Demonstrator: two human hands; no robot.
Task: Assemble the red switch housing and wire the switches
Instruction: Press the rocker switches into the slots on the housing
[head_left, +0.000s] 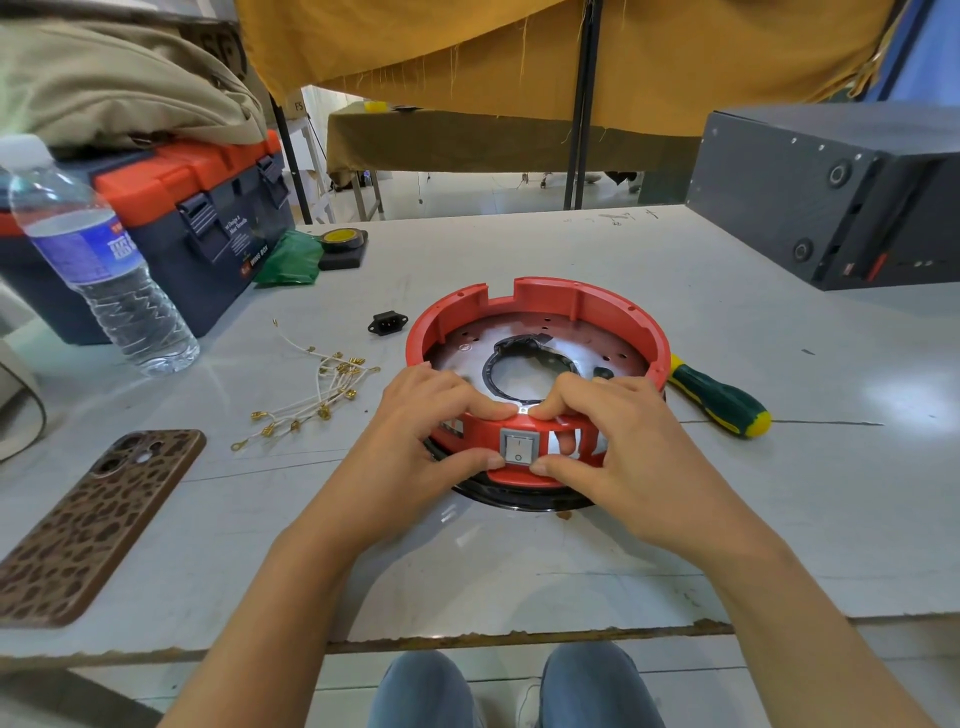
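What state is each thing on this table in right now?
Red housing: open side up, gripped at its near wall.
Rocker switch: seated in the near wall.
Left hand: pinching beside the switch.
Right hand: pinching beside the switch.
Wires: loose, unconnected.
Power socket: loose, uninstalled.
Screwdriver: lying unused.
Water bottle: upright, capped.
Toolbox: closed.

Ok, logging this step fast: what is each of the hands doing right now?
Left hand: grips the red housing wall beside the switch.
Right hand: grips the same wall on the switch's other side.
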